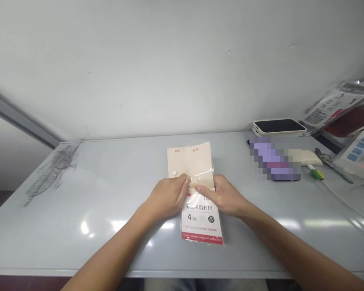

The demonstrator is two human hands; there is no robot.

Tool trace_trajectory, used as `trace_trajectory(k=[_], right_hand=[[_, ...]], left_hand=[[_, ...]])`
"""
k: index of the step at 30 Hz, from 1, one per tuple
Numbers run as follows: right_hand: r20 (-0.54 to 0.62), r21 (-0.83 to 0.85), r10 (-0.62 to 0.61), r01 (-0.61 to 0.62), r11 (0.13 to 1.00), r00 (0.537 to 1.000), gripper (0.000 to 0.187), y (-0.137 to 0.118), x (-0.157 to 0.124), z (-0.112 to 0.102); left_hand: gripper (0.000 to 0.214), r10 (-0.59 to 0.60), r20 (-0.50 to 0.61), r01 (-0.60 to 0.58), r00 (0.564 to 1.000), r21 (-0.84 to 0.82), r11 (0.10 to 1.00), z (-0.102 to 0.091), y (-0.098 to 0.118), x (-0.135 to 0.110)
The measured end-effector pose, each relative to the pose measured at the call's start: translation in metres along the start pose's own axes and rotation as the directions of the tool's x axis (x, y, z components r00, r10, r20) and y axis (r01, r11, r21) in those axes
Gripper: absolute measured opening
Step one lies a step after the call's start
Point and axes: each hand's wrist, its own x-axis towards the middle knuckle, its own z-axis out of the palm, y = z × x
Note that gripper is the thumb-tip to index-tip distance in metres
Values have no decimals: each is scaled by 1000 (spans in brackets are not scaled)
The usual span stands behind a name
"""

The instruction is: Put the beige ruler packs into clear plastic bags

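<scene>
A clear plastic pouch of a ruler set (200,220) is held between my hands above the middle of the table. Its lower half shows a white card with a red band, "4" and "20" printed on it. The upper half is a cream flap (197,161) with a fold down the middle and a white snap button (174,173) at the left. My left hand (170,196) is closed on its left side, thumb pressed near the centre. My right hand (226,194) grips the right edge, thumb on top and fingers hidden behind. Rulers inside cannot be made out.
A phone (279,126) lies at the back right by the wall. Near it are a blurred purple item (271,159), a white charger (310,157) with a cable, and keys (327,157). A clear plastic bottle (336,101) lies at far right. Dark scuffs (56,169) mark the left tabletop.
</scene>
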Motion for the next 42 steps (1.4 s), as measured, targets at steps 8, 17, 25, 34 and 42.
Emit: trace_trajectory(k=[8,17,25,34,42], right_hand=[[-53,54,45,-42,998,998,24,0,-1,1],[-121,80,133,-124,989,984,26,-7,-2,3],[-160,-5,141,-144,990,977,23,-7,-2,3],[-123,-81,156,-166,983,980,25,-9,-6,3],[-111,-148,200,-215,965,974,26,-13,-14,4]], left_hand=[[37,-24,1,24,1000,-127,992,0,2,0],[30,63,-21,-63,998,-41,997,-2,0,-4],[26,106,26,-109,994,149,983,-2,-2,-3],[24,138,53,-144,989,143,979,-4,-2,-5],[21,183,40,-187,982,111,976,-4,-1,-6]])
